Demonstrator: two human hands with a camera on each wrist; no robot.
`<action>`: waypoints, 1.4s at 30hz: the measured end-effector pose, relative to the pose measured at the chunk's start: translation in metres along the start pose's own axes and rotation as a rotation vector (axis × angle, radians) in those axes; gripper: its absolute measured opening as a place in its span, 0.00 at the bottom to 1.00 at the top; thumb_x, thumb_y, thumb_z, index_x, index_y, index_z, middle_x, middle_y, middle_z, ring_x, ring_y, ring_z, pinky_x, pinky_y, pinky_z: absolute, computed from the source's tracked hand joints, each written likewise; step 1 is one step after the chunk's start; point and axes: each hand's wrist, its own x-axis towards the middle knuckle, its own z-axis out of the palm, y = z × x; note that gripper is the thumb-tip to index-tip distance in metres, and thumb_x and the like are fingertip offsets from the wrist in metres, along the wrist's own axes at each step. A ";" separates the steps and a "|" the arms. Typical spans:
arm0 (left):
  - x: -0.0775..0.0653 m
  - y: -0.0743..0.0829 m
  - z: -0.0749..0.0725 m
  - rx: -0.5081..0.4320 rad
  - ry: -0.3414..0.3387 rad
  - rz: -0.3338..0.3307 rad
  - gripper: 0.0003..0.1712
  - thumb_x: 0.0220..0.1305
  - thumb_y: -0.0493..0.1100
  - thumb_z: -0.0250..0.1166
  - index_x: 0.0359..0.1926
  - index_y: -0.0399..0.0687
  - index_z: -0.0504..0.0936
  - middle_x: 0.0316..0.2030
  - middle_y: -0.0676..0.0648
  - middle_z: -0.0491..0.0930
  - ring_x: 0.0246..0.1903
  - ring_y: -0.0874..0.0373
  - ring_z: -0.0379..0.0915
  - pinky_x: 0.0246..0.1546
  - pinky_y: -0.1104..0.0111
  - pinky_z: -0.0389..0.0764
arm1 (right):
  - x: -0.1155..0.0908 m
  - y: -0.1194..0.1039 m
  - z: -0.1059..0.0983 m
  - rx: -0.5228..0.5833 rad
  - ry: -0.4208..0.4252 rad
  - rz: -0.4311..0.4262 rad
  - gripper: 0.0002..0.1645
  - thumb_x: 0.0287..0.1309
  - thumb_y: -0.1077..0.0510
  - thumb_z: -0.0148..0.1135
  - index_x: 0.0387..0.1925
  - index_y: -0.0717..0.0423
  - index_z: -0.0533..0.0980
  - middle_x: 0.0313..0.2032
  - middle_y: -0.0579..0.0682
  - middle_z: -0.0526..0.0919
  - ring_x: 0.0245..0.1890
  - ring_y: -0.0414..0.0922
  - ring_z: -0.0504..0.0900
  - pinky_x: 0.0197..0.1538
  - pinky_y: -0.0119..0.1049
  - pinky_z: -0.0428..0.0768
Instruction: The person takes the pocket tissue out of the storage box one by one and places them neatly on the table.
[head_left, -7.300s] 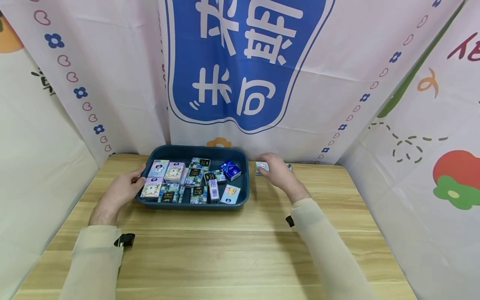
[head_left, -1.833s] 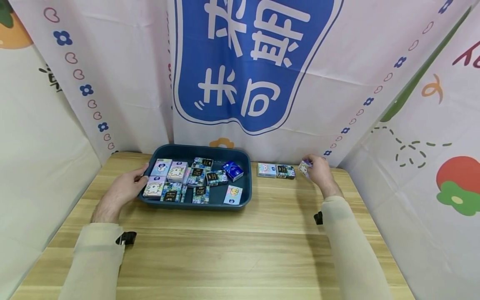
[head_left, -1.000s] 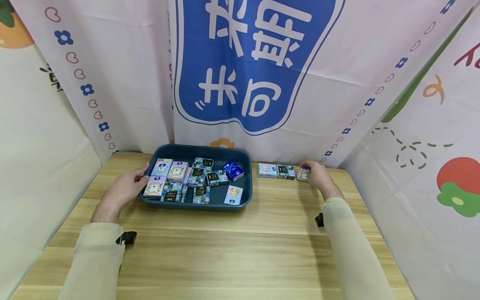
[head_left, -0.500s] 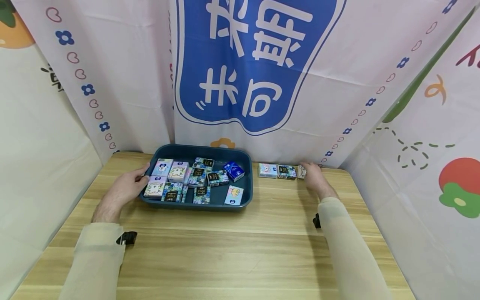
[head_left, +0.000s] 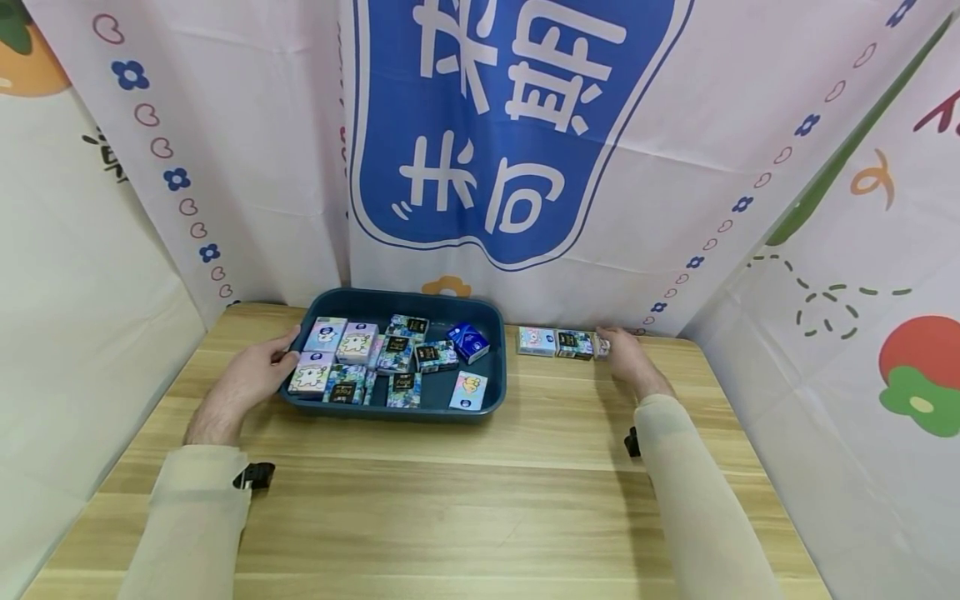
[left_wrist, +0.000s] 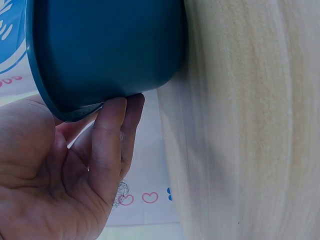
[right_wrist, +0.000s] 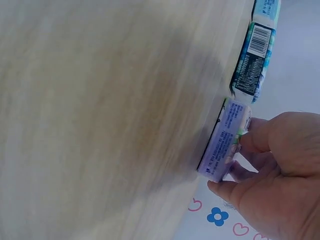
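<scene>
A dark teal tray [head_left: 491,398] holds several small tissue packs, some floral with black labels, some pastel with cartoon prints, one deep blue pack [head_left: 468,342]. My left hand [head_left: 247,375] holds the tray's left end, fingertips against its outer wall [left_wrist: 110,45] in the left wrist view. On the table, right of the tray, a light-blue cartoon pack [head_left: 536,341] and a floral pack [head_left: 575,344] lie in a row. At the row's right end my right hand [head_left: 628,358] grips a lilac tissue pack [right_wrist: 222,140], lying beside the floral one; the hand covers most of it in the head view.
The wooden table [head_left: 450,500] runs back to a hanging white cloth with a blue printed panel [head_left: 517,125]. White printed cloths also stand along the left and right sides. The row of packs lies close to the back cloth.
The lilac pack, earlier in the tray, was set down at the row's right end, then slid left towards the floral pack by my right hand. My left hand stays at the tray.
</scene>
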 end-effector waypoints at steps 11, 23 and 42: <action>0.001 -0.002 0.000 0.000 0.001 0.013 0.38 0.97 0.49 0.49 0.95 0.41 0.51 0.87 0.17 0.56 0.87 0.13 0.51 0.84 0.22 0.59 | -0.003 -0.031 -0.008 0.028 0.122 -0.018 0.37 0.84 0.73 0.49 0.88 0.67 0.67 0.87 0.75 0.68 0.88 0.74 0.66 0.92 0.69 0.64; 0.000 -0.001 0.000 -0.004 -0.003 0.008 0.38 0.98 0.50 0.49 0.95 0.42 0.50 0.87 0.17 0.56 0.87 0.12 0.51 0.84 0.21 0.59 | -0.006 -0.085 -0.003 0.025 0.160 -0.108 0.32 0.87 0.67 0.59 0.85 0.67 0.71 0.86 0.72 0.72 0.88 0.71 0.69 0.91 0.66 0.67; 0.003 -0.004 0.002 -0.001 -0.002 0.002 0.38 0.98 0.49 0.47 0.95 0.40 0.49 0.87 0.16 0.56 0.86 0.12 0.51 0.84 0.21 0.59 | -0.023 -0.163 0.019 -0.057 0.161 -0.232 0.32 0.85 0.61 0.68 0.83 0.63 0.75 0.83 0.66 0.78 0.84 0.66 0.77 0.88 0.61 0.76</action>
